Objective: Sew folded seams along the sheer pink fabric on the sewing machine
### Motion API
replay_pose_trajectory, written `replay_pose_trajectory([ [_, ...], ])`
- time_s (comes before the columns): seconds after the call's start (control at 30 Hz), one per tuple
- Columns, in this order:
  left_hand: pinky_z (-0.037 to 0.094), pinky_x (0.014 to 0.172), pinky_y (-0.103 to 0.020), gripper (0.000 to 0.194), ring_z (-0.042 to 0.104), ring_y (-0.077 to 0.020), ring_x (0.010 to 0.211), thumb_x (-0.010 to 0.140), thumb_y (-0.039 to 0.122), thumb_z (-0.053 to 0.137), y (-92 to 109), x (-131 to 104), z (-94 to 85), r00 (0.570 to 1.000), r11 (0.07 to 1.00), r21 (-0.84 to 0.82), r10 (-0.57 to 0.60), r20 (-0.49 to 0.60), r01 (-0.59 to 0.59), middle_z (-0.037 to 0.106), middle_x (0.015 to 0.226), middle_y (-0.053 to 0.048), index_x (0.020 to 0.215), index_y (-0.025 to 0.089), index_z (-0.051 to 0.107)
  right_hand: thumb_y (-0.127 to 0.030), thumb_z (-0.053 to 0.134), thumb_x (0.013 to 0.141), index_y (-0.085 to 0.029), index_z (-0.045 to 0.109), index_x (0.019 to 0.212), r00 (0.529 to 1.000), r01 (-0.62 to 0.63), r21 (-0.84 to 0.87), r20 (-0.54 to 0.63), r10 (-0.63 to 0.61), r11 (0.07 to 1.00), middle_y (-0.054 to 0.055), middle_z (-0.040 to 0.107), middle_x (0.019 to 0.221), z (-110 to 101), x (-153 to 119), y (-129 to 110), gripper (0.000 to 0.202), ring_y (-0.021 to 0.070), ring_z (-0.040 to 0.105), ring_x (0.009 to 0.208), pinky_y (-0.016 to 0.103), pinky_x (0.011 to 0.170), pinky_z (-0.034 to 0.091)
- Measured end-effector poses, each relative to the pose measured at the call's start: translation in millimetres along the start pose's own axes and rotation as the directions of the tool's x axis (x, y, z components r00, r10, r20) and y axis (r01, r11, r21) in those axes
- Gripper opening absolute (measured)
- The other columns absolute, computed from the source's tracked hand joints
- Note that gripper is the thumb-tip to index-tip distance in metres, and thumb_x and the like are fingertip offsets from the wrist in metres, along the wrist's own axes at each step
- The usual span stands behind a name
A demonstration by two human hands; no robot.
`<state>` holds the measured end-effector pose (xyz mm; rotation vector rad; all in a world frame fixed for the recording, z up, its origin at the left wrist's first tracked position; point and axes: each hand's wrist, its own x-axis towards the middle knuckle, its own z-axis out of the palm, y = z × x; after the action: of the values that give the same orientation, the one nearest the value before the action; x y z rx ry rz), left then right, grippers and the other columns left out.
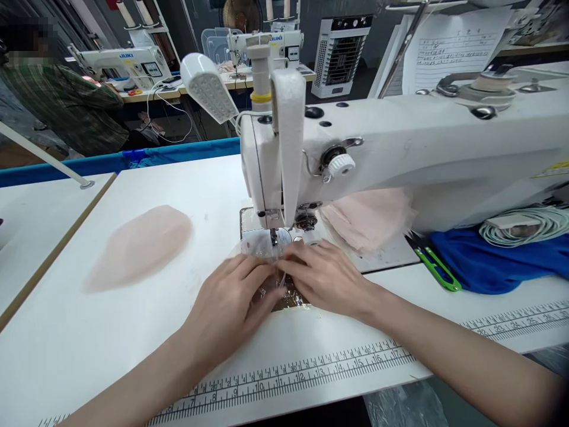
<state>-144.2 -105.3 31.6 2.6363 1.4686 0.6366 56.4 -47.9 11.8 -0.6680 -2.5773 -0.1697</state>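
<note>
Both hands are at the needle area of a white sewing machine [400, 136]. My left hand [233, 293] has its fingers pinched at the near edge of a thin, see-through fabric piece [254, 242], just in front of the presser foot [274, 236]. From the other side my right hand [326, 276] bends its fingers onto the same sheer fabric, close to the left fingertips. The fabric lies partly under the foot, and the fingers hide much of it. A pale pink sheer fabric panel [140, 249] lies flat to the left.
Pale pink fabric pieces [368, 218] lie under the machine arm. Green thread snips [438, 267] rest beside a blue cloth [480, 261] topped by a coiled cord [527, 225]. A printed ruler [311, 376] runs along the table's front edge. A person [66, 101] sits at the back left.
</note>
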Motion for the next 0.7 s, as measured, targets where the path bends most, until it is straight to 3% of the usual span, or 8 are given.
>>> replay_pose_trajectory([
  [0.07, 0.054, 0.068, -0.035, 0.029, 0.061, -0.0224, 0.089, 0.082, 0.035, 0.06, 6.2, -5.2, -7.5, 0.992, 0.998, -0.057, -0.005, 0.126, 0.012, 0.065, 0.103, -0.007, 0.107, 0.02, 0.057, -0.007, 0.047, 0.086, -0.015, 0.068, 0.09, 0.998, 0.069, 0.038, 0.004, -0.069, 0.997, 0.006, 0.067, 0.106, -1.7, -0.7, 0.4, 0.023, 0.0152, 0.057, 0.079, 0.028, 0.065, 0.039],
  [0.13, 0.052, 0.065, -0.037, 0.025, 0.058, -0.0245, 0.085, 0.076, 0.023, 0.059, 7.5, -7.9, -7.2, 0.985, 1.0, 0.014, 0.008, 0.174, -0.01, 0.062, 0.097, -0.008, 0.101, 0.018, 0.056, -0.007, 0.046, 0.088, -0.016, 0.067, 0.084, 0.996, 0.088, 0.05, 0.011, -0.089, 0.995, 0.004, 0.069, 0.099, -1.7, -2.2, 1.3, 0.023, 0.0142, 0.059, 0.077, 0.027, 0.063, 0.041],
  [0.23, 0.047, 0.059, -0.035, 0.021, 0.054, -0.0215, 0.07, 0.073, 0.001, 0.042, 0.3, -5.1, 4.2, 0.992, 0.988, 0.15, 0.007, 0.126, -0.026, 0.059, 0.078, -0.005, 0.08, 0.018, 0.053, -0.009, 0.047, 0.09, -0.016, 0.068, 0.084, 0.999, 0.041, 0.092, -0.014, -0.04, 0.995, 0.001, 0.07, 0.082, 0.0, -4.8, 3.5, 0.023, 0.0117, 0.06, 0.068, 0.025, 0.059, 0.044],
  [0.33, 0.042, 0.051, -0.028, 0.029, 0.052, -0.0166, 0.059, 0.076, -0.004, 0.033, -12.0, 3.4, 15.5, 0.996, 0.996, 0.069, -0.054, 0.077, 0.049, 0.056, 0.065, -0.001, 0.07, 0.02, 0.049, -0.014, 0.046, 0.094, -0.017, 0.068, 0.088, 0.998, -0.04, 0.171, -0.045, 0.049, 0.984, 0.0, 0.071, 0.079, 2.2, -5.8, 5.5, 0.023, 0.01, 0.062, 0.065, 0.023, 0.057, 0.046],
  [0.43, 0.043, 0.049, -0.025, 0.031, 0.055, -0.0139, 0.055, 0.081, 0.001, 0.032, -20.7, 12.6, 17.2, 0.982, 0.977, -0.118, -0.165, 0.09, 0.175, 0.062, 0.068, 0.001, 0.085, 0.02, 0.056, -0.02, 0.046, 0.096, -0.018, 0.068, 0.093, 0.984, -0.12, 0.239, -0.101, 0.148, 0.964, -0.001, 0.072, 0.077, 4.8, -4.7, 6.1, 0.022, 0.0088, 0.063, 0.061, 0.022, 0.055, 0.046],
  [0.53, 0.048, 0.058, -0.027, 0.03, 0.063, -0.015, 0.067, 0.092, 0.017, 0.036, -23.1, 20.0, 12.3, 0.978, 0.961, -0.187, -0.186, 0.098, 0.202, 0.07, 0.084, 0.0, 0.109, 0.022, 0.06, -0.025, 0.047, 0.097, -0.019, 0.068, 0.095, 0.955, -0.193, 0.231, -0.178, 0.236, 0.954, -0.003, 0.07, 0.071, 7.6, -2.7, 5.6, 0.022, 0.0081, 0.062, 0.057, 0.022, 0.052, 0.044],
  [0.63, 0.044, 0.055, -0.026, 0.029, 0.06, -0.0142, 0.063, 0.094, 0.037, 0.043, -23.8, 25.1, 7.5, 0.978, 0.972, -0.156, -0.15, 0.147, 0.173, 0.066, 0.076, 0.0, 0.105, 0.025, 0.067, -0.026, 0.047, 0.097, -0.02, 0.069, 0.093, 0.94, -0.216, 0.195, -0.226, 0.258, 0.957, -0.004, 0.07, 0.068, 9.1, -0.7, 5.7, 0.023, 0.0077, 0.061, 0.055, 0.021, 0.051, 0.042],
  [0.7, 0.039, 0.05, -0.025, 0.029, 0.052, -0.0116, 0.054, 0.094, 0.038, 0.045, -25.4, 27.2, 5.4, 0.976, 0.98, -0.135, -0.119, 0.184, 0.145, 0.057, 0.066, 0.001, 0.097, 0.024, 0.07, -0.026, 0.047, 0.097, -0.019, 0.07, 0.092, 0.936, -0.212, 0.183, -0.245, 0.253, 0.96, -0.004, 0.07, 0.067, 9.2, 0.1, 6.3, 0.024, 0.0072, 0.06, 0.052, 0.021, 0.049, 0.04],
])
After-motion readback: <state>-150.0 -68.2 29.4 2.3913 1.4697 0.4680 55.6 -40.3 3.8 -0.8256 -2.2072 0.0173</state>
